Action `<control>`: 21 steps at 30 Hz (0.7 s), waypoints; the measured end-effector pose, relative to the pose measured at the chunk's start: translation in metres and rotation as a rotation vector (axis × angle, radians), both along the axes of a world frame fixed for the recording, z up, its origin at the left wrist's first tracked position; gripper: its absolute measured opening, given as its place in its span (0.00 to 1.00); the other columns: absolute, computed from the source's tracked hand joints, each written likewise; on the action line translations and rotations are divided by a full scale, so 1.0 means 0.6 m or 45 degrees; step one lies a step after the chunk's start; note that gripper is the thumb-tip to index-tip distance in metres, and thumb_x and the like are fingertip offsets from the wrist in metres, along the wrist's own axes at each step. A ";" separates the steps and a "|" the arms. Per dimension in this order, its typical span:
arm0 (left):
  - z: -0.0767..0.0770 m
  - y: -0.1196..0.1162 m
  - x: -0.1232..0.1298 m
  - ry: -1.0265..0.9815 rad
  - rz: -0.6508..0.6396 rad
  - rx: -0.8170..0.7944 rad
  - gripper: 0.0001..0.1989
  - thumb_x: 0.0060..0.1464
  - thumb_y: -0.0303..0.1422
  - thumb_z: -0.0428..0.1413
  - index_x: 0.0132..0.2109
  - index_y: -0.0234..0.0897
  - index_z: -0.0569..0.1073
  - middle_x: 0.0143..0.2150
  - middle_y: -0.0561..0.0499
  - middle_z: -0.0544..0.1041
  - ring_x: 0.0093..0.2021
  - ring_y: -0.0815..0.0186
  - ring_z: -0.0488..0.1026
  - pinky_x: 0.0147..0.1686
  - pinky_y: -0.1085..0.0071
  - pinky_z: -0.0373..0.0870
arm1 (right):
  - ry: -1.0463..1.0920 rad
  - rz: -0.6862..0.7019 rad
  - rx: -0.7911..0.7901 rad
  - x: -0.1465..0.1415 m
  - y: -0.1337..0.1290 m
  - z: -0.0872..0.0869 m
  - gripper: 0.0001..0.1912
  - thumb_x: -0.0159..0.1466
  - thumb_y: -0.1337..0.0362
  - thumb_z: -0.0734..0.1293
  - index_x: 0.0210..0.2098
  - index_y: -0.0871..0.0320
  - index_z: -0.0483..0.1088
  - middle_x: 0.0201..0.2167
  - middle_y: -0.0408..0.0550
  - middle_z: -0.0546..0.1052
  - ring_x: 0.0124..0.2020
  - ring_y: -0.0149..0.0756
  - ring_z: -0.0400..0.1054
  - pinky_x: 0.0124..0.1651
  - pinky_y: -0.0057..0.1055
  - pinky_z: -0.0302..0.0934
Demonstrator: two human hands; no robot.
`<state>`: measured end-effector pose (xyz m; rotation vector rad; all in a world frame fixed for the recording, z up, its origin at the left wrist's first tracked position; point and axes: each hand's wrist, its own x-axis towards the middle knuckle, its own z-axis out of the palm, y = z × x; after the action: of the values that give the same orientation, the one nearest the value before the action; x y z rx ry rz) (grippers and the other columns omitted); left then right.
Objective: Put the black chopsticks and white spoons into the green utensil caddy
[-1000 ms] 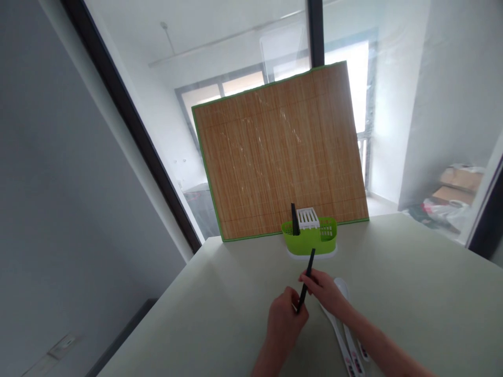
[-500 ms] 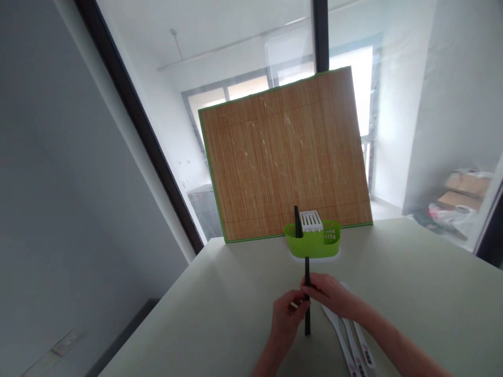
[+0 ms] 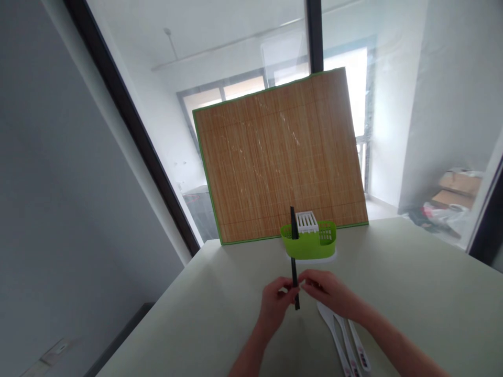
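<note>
Across the table [image 3: 220, 314], a bamboo mat [image 3: 275, 162] stands behind a green holder [image 3: 306, 248] with black sticks [image 3: 293, 222] in its left end. The right hand [image 3: 329, 292] is just above white utensils [image 3: 337, 341]; whether it grips anything, I cannot tell. The left hand [image 3: 273, 303] pinches black chopsticks [image 3: 294, 268], just in front of the holder.

Grey wall [image 3: 58, 199] beside dark-framed glass [image 3: 231, 42]

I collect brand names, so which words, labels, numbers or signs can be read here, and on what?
No text can be read.
White utensils: dark and pinkish handle marks, too small to tell if they are writing.
Green basket, held black chopsticks: no lettering visible.
</note>
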<state>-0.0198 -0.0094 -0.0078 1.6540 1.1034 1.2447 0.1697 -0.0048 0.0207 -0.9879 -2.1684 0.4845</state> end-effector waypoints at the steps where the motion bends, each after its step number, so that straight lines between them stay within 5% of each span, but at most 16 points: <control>1: 0.019 0.014 -0.005 -0.009 0.011 0.037 0.11 0.48 0.39 0.57 0.34 0.35 0.76 0.31 0.51 0.75 0.28 0.69 0.70 0.26 0.74 0.72 | 0.030 -0.045 0.016 0.012 0.003 -0.004 0.14 0.65 0.56 0.57 0.39 0.55 0.70 0.24 0.41 0.72 0.24 0.31 0.63 0.29 0.25 0.56; 7: 0.146 0.154 -0.012 0.077 0.255 0.304 0.17 0.48 0.43 0.57 0.38 0.33 0.76 0.33 0.48 0.76 0.31 0.67 0.72 0.30 0.72 0.73 | -0.047 -0.457 0.335 0.093 0.020 -0.074 0.13 0.66 0.60 0.55 0.39 0.54 0.70 0.36 0.47 0.76 0.35 0.35 0.70 0.37 0.29 0.60; 11: 0.190 0.260 0.009 0.271 0.370 0.279 0.19 0.52 0.42 0.55 0.44 0.30 0.74 0.39 0.43 0.77 0.36 0.65 0.74 0.36 0.70 0.72 | -0.104 -0.542 0.502 0.118 0.023 -0.128 0.12 0.66 0.61 0.56 0.39 0.55 0.70 0.33 0.47 0.76 0.33 0.33 0.70 0.37 0.27 0.61; 15: 0.184 0.333 0.030 0.424 0.386 0.186 0.16 0.53 0.38 0.56 0.44 0.30 0.75 0.40 0.40 0.77 0.40 0.61 0.74 0.40 0.67 0.70 | -0.083 -0.606 0.511 0.125 0.027 -0.146 0.12 0.66 0.62 0.56 0.41 0.56 0.69 0.32 0.47 0.76 0.32 0.32 0.70 0.35 0.27 0.61; 21: 0.128 0.374 0.046 0.647 0.413 -0.040 0.13 0.43 0.38 0.63 0.31 0.31 0.76 0.34 0.39 0.78 0.44 0.50 0.72 0.43 0.57 0.67 | -0.138 -0.587 0.495 0.125 0.036 -0.147 0.12 0.66 0.62 0.56 0.39 0.55 0.70 0.33 0.47 0.76 0.32 0.32 0.71 0.35 0.26 0.61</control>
<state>0.0079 0.2150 0.0690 1.8729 1.7463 1.0088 0.2448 0.0166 -0.0674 -1.2549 -1.9335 -0.2055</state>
